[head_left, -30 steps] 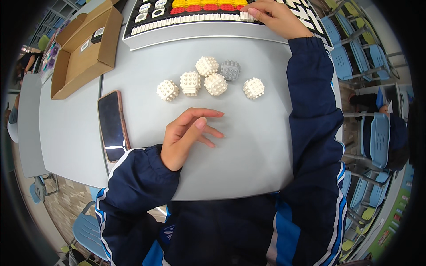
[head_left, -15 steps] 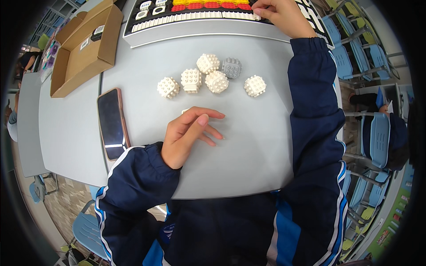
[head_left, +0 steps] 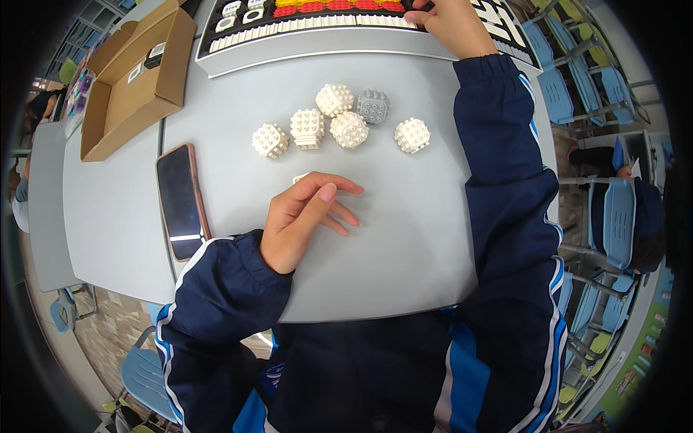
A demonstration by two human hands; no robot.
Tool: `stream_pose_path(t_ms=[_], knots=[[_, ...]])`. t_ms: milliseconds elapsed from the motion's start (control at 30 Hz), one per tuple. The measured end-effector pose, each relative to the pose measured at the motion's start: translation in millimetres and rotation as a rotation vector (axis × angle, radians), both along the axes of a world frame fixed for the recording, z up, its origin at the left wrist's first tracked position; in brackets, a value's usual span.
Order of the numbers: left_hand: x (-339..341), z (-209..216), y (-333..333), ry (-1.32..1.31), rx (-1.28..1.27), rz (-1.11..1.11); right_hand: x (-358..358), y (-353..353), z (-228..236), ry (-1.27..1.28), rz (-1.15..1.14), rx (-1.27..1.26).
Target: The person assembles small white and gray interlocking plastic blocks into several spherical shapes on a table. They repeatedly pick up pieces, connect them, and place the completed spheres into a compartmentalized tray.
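My left hand (head_left: 303, 213) hovers over or rests on the grey table (head_left: 404, 238), fingers loosely bent and apart, with nothing in them. Just behind its knuckles peeks a small white piece (head_left: 299, 177), mostly hidden. Farther off sits a loose group of studded white blocks (head_left: 349, 130), with one studded grey block (head_left: 373, 106) among them. My right hand (head_left: 447, 23) reaches to a parts tray (head_left: 310, 52) at the far edge. Its thumb and fingers close together by the row of white pieces (head_left: 317, 24); the top of the picture cuts the hand off, and what it pinches is unclear.
Left of my left hand lies a phone (head_left: 182, 202). An open cardboard box (head_left: 133, 90) stands at the far left, a black item inside. Red pieces (head_left: 339, 7) and yellow ones fill the tray's back rows. Blue chairs (head_left: 617, 216) line the right side.
My right hand has shifted slightly up and to the left along the tray, its fingers now above the white row. The left hand keeps its pose. The whole view has moved a little.
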State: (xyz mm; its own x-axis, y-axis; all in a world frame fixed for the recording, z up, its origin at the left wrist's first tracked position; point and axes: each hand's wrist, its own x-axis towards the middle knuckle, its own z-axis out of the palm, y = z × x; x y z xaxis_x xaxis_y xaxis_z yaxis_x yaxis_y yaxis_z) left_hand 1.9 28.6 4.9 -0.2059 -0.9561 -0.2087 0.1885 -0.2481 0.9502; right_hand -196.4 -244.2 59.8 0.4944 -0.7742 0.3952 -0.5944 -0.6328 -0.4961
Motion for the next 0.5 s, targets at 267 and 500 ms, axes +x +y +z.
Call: stream_pose_path(t_ms=[267,500], knots=[[-0.6,-2.2,0.2,0.042,-0.002,0.066,4.1,7.1,-5.4,-0.004,0.022,-0.043],[-3.1,-4.1,1.6,0.043,-0.041,0.14,3.1,8.8,-0.4,0.043,0.011,-0.013]])
